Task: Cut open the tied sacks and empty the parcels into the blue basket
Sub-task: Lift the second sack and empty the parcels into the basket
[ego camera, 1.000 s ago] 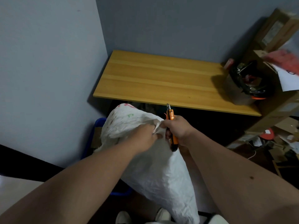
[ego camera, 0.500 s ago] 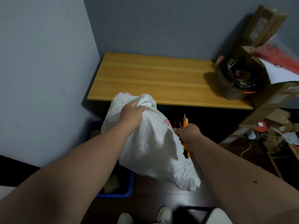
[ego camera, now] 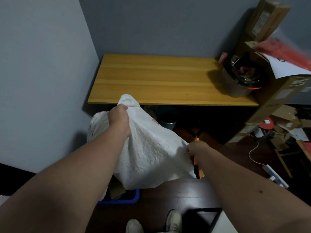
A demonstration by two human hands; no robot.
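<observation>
Left hand (ego camera: pixel 119 118) grips a bunched fistful of the white woven sack (ego camera: pixel 148 152), fingers curled into the fabric and hidden by it. Right hand (ego camera: pixel 196 148) is closed round an orange utility knife (ego camera: pixel 196 163), blade tip pointing away from the body, and appears to pinch the sack's lower edge as well; which fingers do that I cannot tell. The sack hangs draped over the blue basket (ego camera: pixel 124 199), of which only the near right corner shows, with what looks like cardboard just inside; no parcels are seen. Judged step: tipping the sack out. To do it well, lift the gripped end higher, keep the mouth over the basket, shake gently, and keep the blade clear of the left forearm, or better, retract it. Beyond stands a wooden surface (ego camera: pixel 159 81) set into the room's corner against grey walls, bare wood over most of it; at its right edge sits a small bin with a black liner (ego camera: pixel 242 81). Cardboard boxes (ego camera: pixel 269 19) lean to the right. The dark floor (ego camera: pixel 185 195) carries scrap card and a white power strip (ego camera: pixel 274 175). Shoes (ego camera: pixel 174 220) show below.
</observation>
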